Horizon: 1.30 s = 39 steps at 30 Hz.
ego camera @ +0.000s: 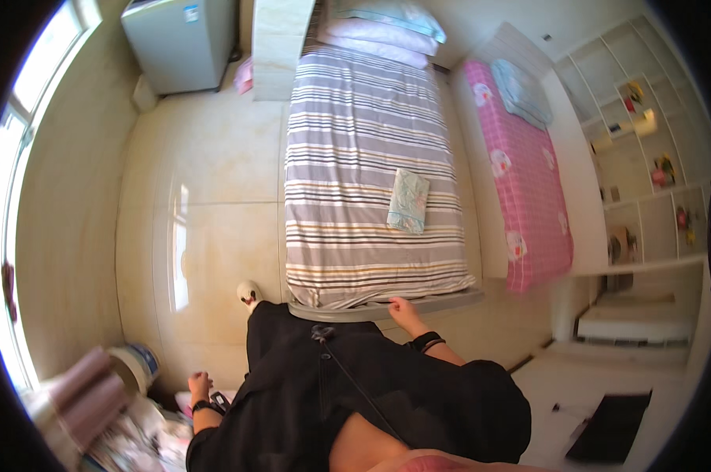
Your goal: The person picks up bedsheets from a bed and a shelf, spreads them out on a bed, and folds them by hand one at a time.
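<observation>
A bed with a grey striped sheet (367, 177) stretches away in front of me. My right hand (404, 312) is at the grey footboard (332, 314), its fingers at the upper edge by the sheet's end; whether they grip it is unclear. My left hand (200, 383) hangs low at my left side, fingers curled, near a heap of cloths (137, 430); I cannot tell whether it holds anything. A folded pale green cloth (408, 200) with a printed pattern lies on the lower right part of the sheet. Pillows (379, 35) are stacked at the bed's far end.
At right stand a second bed with a pink checked cover (526, 189), a folded blue quilt (520, 91) and white shelving (638, 147). A grey appliance (175, 47) stands far left. A rolled mauve item (90, 395) and a bucket (134, 366) are at lower left.
</observation>
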Motion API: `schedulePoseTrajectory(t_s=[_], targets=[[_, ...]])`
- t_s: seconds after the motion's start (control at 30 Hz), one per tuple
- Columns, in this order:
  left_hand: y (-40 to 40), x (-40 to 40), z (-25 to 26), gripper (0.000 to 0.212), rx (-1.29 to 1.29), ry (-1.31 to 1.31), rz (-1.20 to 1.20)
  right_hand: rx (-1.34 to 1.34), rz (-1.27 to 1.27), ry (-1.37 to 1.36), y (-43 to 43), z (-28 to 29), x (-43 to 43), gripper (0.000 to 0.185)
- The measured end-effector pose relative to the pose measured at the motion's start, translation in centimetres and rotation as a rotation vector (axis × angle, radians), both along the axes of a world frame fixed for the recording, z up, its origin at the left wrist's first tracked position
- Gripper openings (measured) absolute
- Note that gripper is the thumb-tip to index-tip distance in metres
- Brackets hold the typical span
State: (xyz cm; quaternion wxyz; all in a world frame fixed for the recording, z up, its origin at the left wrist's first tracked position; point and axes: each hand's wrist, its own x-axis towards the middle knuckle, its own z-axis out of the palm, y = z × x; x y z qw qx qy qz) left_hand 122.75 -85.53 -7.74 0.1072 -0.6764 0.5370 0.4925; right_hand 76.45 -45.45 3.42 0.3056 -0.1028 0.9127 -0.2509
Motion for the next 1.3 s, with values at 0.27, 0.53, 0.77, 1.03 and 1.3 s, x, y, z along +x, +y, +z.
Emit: schedulePoseTrajectory(t_s=[0.27,0.53,0.77,1.03,1.3], targets=[[-10.5,-2.2,2.3,0.028,0.054,0.061,0.253,-0.148,0.182,-0.109,-15.6,4.7,4.6,0.031],[-10.8,1.9,2.0,0.028,0.006,0.073,0.183,-0.193,0.352,0.016,-19.4,3.8,4.3,0.032],[-13.5,3.3,4.8,0.023,-0.285,0.05,0.149,-0.067,0.427,0.06,-20.8,1.7,5.9,0.03],[-23.1,6.5,4.1,0.03,-0.453,-0.077,-0.14,-0.209,0.601,-0.087,-33.1,-3.0,9.9,0.032],[-25.8,11.5,10.5,0.03,-0.309,-0.117,0.37,-0.345,1.02,-0.019,-56.4,4.2,15.5,0.03]])
